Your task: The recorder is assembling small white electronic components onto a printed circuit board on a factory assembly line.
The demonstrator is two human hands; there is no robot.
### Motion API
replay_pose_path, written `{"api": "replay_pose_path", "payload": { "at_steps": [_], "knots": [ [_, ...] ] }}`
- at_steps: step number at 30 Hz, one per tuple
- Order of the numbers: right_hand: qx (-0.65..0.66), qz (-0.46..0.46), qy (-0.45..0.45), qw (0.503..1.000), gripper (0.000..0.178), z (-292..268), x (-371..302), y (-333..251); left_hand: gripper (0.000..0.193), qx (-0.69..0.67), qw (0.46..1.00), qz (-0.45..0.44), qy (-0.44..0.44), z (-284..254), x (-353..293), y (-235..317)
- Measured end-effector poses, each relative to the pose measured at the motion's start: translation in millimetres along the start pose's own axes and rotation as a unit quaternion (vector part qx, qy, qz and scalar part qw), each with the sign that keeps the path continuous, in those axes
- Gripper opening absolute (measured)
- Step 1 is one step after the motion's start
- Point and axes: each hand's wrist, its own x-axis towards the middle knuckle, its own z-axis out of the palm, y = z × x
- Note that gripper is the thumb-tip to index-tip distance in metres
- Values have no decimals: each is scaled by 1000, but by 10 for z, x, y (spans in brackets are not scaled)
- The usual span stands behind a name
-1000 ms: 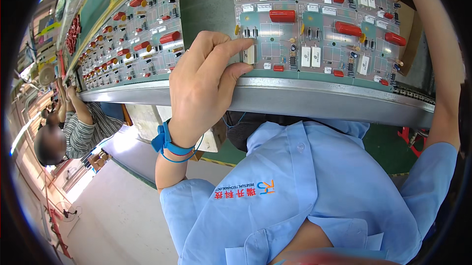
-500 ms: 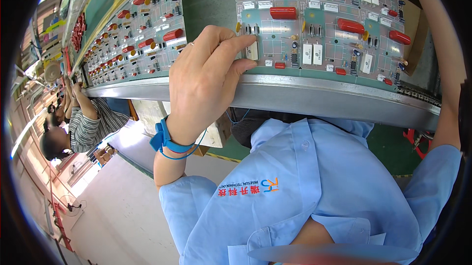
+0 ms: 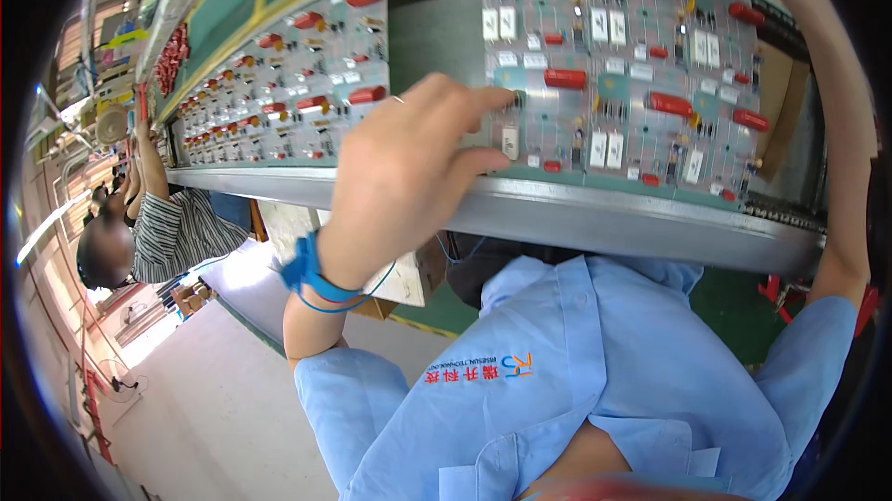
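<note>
My left hand (image 3: pixel 400 166), with a blue wrist strap (image 3: pixel 321 270), reaches over the circuit board panel (image 3: pixel 548 171) near its front left corner. Thumb and index finger are spread apart around an upright white rectangular component (image 3: pixel 510 142). The thumb tip is at its lower end; the index fingertip lies higher, by small dark parts on the board. Nothing shows held between them, though the hand hides the component's left side. My right forearm (image 3: pixel 841 138) runs up along the right edge, its hand out of the picture. Red capacitors (image 3: pixel 565 79) and paired white blocks (image 3: pixel 607 150) stand on the panel.
A metal rail (image 3: pixel 595 208) borders the line in front of me. Another populated board panel (image 3: pixel 288 120) lies to the left, across a gap. Brown cardboard (image 3: pixel 783 111) sits right of the panel. Farther left, a person in a striped shirt (image 3: pixel 200 231) works at the line.
The view has shifted, so boards and rail sit lower and farther right. My index finger has moved up from the white component, widening the gap to my thumb.
</note>
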Motion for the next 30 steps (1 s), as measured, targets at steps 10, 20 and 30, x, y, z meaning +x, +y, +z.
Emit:
{"api": "replay_pose_path", "payload": {
  "at_steps": [10,20,30],
  "knots": [
    [206,217,-170,939,19,-408,-1085,8,18,220,970,18,104,-436,953,-1393],
    [266,239,-186,915,37,-455,-1609,-18,26,139,970,-33,199,-483,866,-1503],
    [-104,19,-139,985,26,-184,-1758,-169,34,-312,937,-78,134,-231,232,-686]
  ]
}}
